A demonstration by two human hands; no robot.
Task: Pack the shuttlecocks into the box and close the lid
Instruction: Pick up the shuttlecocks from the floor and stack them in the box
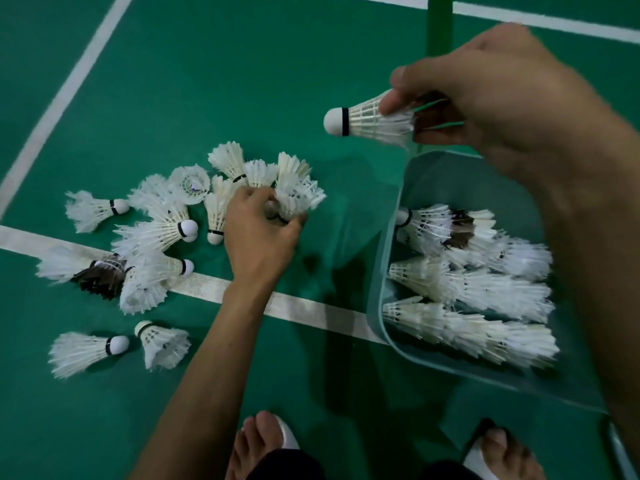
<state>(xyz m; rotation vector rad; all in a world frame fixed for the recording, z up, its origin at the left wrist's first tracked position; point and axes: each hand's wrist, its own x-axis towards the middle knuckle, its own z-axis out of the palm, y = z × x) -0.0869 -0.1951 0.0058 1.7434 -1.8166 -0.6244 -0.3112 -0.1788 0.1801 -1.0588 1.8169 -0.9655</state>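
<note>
Several white feather shuttlecocks lie in a loose pile on the green court floor at the left. My left hand reaches into the pile and grips a shuttlecock by its cork end, feathers pointing up. My right hand holds another shuttlecock by its feathers, cork pointing left, above the far-left corner of a clear plastic box. Several shuttlecocks lie in rows inside the box, corks to the left. One dark-feathered shuttlecock is in the floor pile. No lid is visible.
White court lines cross the green floor under the pile and box. A green post stands behind the box. My bare feet in white sandals are at the bottom edge, close to the box's near corner.
</note>
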